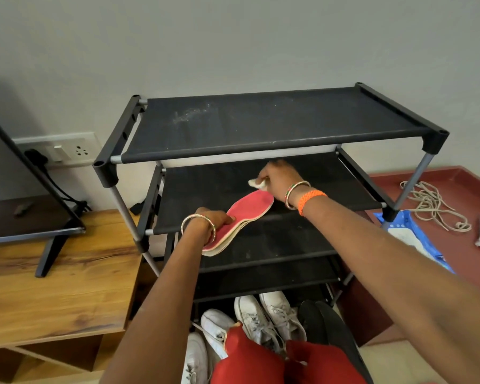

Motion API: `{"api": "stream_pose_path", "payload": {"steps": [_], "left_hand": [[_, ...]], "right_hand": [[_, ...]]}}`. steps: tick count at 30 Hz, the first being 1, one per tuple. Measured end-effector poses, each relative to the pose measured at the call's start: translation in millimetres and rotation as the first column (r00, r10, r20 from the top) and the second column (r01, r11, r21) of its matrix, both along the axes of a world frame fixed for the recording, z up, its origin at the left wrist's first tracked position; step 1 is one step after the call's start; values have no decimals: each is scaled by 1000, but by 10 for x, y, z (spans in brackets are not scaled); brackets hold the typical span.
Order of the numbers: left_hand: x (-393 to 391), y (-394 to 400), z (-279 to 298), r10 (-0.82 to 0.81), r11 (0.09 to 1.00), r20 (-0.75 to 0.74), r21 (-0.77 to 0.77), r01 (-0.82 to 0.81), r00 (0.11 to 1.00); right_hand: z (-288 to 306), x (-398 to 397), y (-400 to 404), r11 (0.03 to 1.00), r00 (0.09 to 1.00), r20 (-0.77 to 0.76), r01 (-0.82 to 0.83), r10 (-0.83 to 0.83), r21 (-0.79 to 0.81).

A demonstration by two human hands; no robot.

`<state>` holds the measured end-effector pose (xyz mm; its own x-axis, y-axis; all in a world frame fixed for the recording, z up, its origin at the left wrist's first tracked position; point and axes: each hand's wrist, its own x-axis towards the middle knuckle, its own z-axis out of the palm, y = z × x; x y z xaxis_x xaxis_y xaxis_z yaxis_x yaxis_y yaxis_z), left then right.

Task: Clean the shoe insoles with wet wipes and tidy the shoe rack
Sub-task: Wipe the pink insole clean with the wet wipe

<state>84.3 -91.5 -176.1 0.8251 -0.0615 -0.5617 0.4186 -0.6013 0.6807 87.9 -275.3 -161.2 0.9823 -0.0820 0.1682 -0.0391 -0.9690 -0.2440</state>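
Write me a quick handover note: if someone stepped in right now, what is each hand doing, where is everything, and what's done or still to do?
Left hand: grips the heel end of a stack of insoles, pink one on top, held over the shoe rack.
Right hand: fingers pinch a crumpled wet wipe just above the pink insole's toe.
Wipes pack: on the red floor, right of the rack.
White sneakers and dark shoes: on the floor in front of the rack.
Done: cannot tell how many insoles are clean.
Left: finish wiping, dust the top shelf, put the shoes back on the rack.
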Motion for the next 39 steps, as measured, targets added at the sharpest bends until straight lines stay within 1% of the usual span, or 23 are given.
{"api": "stream_pose_path", "payload": {"steps": [2,3,4,7,8,11,13,15,18,20,22,24,26,27,30,31,32,33,35,36,37,39], "left_hand": [[5,0,0,-1,1000,4,-16,1,1000],[8,0,1,-2,1000,8,-21,2,1000],[13,-1,2,-3,1000,10,-25,3,1000],[12,2,-15,0,1000,11,-23,1,1000],[9,-1,-22,-4,1000,11,-23,4,1000],[-12,-9,-33,-4,1000,10,-23,4,1000],[-10,-8,-31,0,1000,26,-25,0,1000],[-6,-6,-24,-1,1000,29,-26,1,1000],[-23,-14,-10,-5,1000,27,-25,6,1000],[-41,-24,-5,-9,1000,37,-23,9,999],[-54,-37,3,-10,1000,45,-19,10,999],[-60,-36,4,-3,1000,43,-17,4,999],[-66,-27,11,-7,1000,43,-12,7,999],[-66,-23,10,-9,1000,42,-9,10,999],[-54,-17,16,-6,1000,37,-13,7,999],[-57,-22,23,-6,1000,36,-15,7,999],[-67,-30,31,-9,1000,34,-17,9,999],[-79,-35,36,-11,1000,35,-17,12,999],[-95,-38,29,0,1000,43,-21,1,999],[-99,-36,20,7,1000,45,-23,-6,999],[-98,-31,9,11,1000,46,-23,-10,999],[-84,-27,-4,17,1000,45,-23,-16,999]], "right_hand": [[-95,-31,155,984,991,-77,-96,109,147],[-149,-51,229,977,980,-126,-130,153,171],[-189,-62,275,973,972,-155,-152,179,173],[-237,-56,236,967,967,-163,-163,196,193],[-242,-53,194,973,970,-166,-151,180,173],[-257,-45,98,998,988,-142,-57,62,38],[-264,-65,172,999,989,-141,-51,48,-14],[-284,-84,305,990,980,-139,-141,141,11],[-310,-155,408,951,945,-139,-276,295,142],[-314,-164,340,945,942,-151,-270,299,185],[-327,-148,254,976,964,-168,-189,206,112],[-326,-131,250,993,974,-202,-114,105,-35],[-310,-137,326,988,971,-219,-121,97,-100],[-303,-147,368,987,966,-223,-147,129,-65],[-311,-180,404,957,939,-219,-227,265,183],[-320,-183,386,949,934,-227,-228,277,218],[-328,-177,352,955,936,-234,-219,264,202],[-329,-161,317,973,943,-251,-190,217,128],[-315,-146,274,989,958,-274,-115,86,-89],[-313,-148,275,984,961,-272,-94,50,-152],[-301,-161,294,982,964,-261,-93,47,-164],[-310,-199,327,989,965,-246,-120,95,-85]]}}
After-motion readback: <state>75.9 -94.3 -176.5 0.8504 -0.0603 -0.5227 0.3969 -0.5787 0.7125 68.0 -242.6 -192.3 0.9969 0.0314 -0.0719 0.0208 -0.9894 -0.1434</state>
